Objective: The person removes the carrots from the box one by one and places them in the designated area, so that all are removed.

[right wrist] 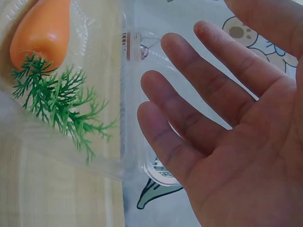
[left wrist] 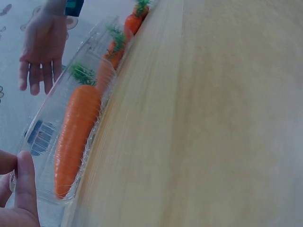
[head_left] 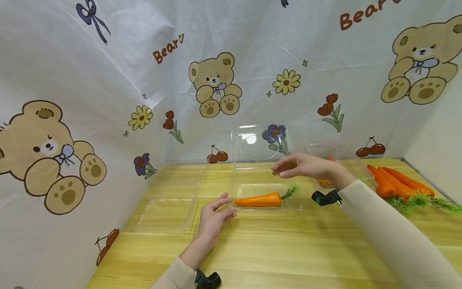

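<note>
An orange carrot (head_left: 261,200) with a green leafy top lies in a clear plastic box (head_left: 296,206), its tip pointing left. The box's clear lid (head_left: 249,148) stands raised at the back. My left hand (head_left: 213,218) is at the box's left end, thumb and fingers right at the rim near the carrot's tip. Above the right part of the box, my right hand (head_left: 306,165) hovers with fingers extended and nothing in them. The right wrist view shows its palm (right wrist: 246,156) beside the lid, near the leafy top (right wrist: 61,99).
Left on the wooden table (head_left: 260,253) stands another clear box (head_left: 162,226). On the right is a clear box (head_left: 337,150) with orange inside, partly behind my right arm. Several carrots (head_left: 400,184) lie farther right. A bear-print cloth (head_left: 260,48) hangs behind.
</note>
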{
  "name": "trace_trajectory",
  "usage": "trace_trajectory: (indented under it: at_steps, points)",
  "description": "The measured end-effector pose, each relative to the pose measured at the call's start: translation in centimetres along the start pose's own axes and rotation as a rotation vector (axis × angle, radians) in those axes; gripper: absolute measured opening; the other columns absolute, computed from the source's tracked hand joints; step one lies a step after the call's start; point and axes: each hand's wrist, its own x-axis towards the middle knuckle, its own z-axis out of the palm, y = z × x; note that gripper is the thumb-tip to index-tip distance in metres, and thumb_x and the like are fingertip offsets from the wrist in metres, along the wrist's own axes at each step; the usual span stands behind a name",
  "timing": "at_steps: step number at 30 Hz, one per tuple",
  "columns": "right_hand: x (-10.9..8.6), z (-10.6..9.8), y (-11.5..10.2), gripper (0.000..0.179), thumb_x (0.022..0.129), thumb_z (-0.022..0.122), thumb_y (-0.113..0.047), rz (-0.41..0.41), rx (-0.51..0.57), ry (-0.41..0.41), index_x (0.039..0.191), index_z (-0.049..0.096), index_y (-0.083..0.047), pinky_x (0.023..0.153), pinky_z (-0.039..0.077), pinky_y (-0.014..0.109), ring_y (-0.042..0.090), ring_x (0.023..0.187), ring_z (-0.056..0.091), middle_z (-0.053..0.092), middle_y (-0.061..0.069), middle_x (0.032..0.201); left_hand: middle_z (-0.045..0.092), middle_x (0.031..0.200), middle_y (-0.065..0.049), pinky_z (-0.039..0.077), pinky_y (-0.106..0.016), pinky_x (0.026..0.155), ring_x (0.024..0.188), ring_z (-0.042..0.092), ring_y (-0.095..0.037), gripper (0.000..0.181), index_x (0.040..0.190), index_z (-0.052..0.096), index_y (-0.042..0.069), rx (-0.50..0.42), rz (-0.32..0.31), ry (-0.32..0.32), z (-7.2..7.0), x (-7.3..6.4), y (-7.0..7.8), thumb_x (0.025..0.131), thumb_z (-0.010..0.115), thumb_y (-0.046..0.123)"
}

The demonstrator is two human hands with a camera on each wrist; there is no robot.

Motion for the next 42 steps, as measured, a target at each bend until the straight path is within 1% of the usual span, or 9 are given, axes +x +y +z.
trace_trajectory:
  at_steps: [5,12,14,17,20,24,29,36,42]
  points:
    - [1.2,0.1,0.2,0.043,0.100,0.069,-0.028,0.011,0.036,-0.018,0.139,0.063,-0.011,0.115,0.049,0.045,0.026,0.133,0.060,0.064,0.009,0.141,0.042,0.161,-0.017,0.065,-0.027,0.084,0.117,0.069,-0.031,0.044,0.129,0.064,-0.012,0.002,0.002,0.005,0.0,0.2,0.1,0.087,0.074,-0.006]
    - [2.6,0.7,1.0,0.045,0.099,0.071,-0.021,-0.015,0.084,-0.064,0.139,0.061,-0.005,0.107,0.055,0.033,0.023,0.127,0.062,0.066,0.012,0.138,0.042,0.161,-0.016,0.064,-0.027,0.084,0.122,0.067,-0.031,0.045,0.130,0.063,-0.013,-0.006,-0.007,-0.002,0.1,0.3,0.0,0.087,0.074,-0.006]
    - [3.0,0.9,1.2,0.045,0.098,0.071,-0.019,-0.024,0.098,-0.074,0.139,0.061,-0.004,0.107,0.055,0.033,0.027,0.128,0.061,0.066,0.013,0.137,0.043,0.161,-0.016,0.064,-0.027,0.084,0.119,0.068,-0.029,0.045,0.130,0.063,-0.013,-0.007,-0.006,0.001,0.1,0.2,0.0,0.087,0.074,-0.007]
    - [3.6,1.4,1.4,0.044,0.098,0.072,-0.018,-0.025,0.122,-0.087,0.138,0.062,-0.004,0.109,0.054,0.035,0.038,0.133,0.057,0.066,0.013,0.136,0.044,0.161,-0.015,0.065,-0.026,0.084,0.115,0.070,-0.027,0.045,0.130,0.063,-0.013,-0.014,-0.006,0.004,0.2,0.3,0.1,0.087,0.074,-0.007]
    - [4.1,1.9,1.5,0.044,0.097,0.073,-0.017,-0.005,0.151,-0.113,0.138,0.062,-0.004,0.111,0.053,0.040,0.047,0.137,0.050,0.062,0.020,0.139,0.043,0.161,-0.016,0.065,-0.026,0.083,0.112,0.071,-0.025,0.045,0.131,0.063,-0.013,-0.014,0.001,0.002,0.2,0.4,0.2,0.087,0.074,-0.007]
    - [4.5,2.3,1.8,0.045,0.096,0.073,-0.017,0.023,0.175,-0.131,0.138,0.061,-0.004,0.113,0.051,0.043,0.046,0.138,0.049,0.055,0.029,0.144,0.043,0.161,-0.016,0.064,-0.026,0.084,0.113,0.071,-0.025,0.045,0.131,0.063,-0.012,-0.015,-0.001,-0.001,0.2,0.4,0.2,0.087,0.074,-0.007]
    - [5.1,2.8,2.6,0.050,0.096,0.073,-0.014,0.038,0.173,-0.141,0.140,0.057,0.003,0.110,0.054,0.041,0.045,0.136,0.051,0.056,0.029,0.143,0.043,0.161,-0.016,0.064,-0.026,0.084,0.113,0.071,-0.028,0.045,0.131,0.063,-0.013,-0.017,0.001,0.004,0.1,0.3,0.1,0.087,0.073,-0.008]
    - [5.7,3.4,3.2,0.052,0.094,0.073,-0.006,0.083,0.177,-0.200,0.141,0.054,0.007,0.105,0.057,0.035,0.044,0.133,0.054,0.057,0.028,0.142,0.043,0.161,-0.017,0.064,-0.027,0.085,0.110,0.071,-0.028,0.046,0.131,0.063,-0.012,-0.011,-0.002,0.012,-0.1,0.1,0.0,0.086,0.073,-0.008]
    - [5.9,4.0,2.9,0.053,0.090,0.079,-0.011,0.088,0.084,-0.204,0.137,0.060,0.004,0.101,0.059,0.033,0.038,0.128,0.059,0.064,0.024,0.134,0.045,0.159,-0.017,0.065,-0.027,0.084,0.103,0.073,-0.024,0.045,0.130,0.065,-0.011,-0.011,-0.003,0.029,0.1,0.0,0.0,0.086,0.073,-0.008]
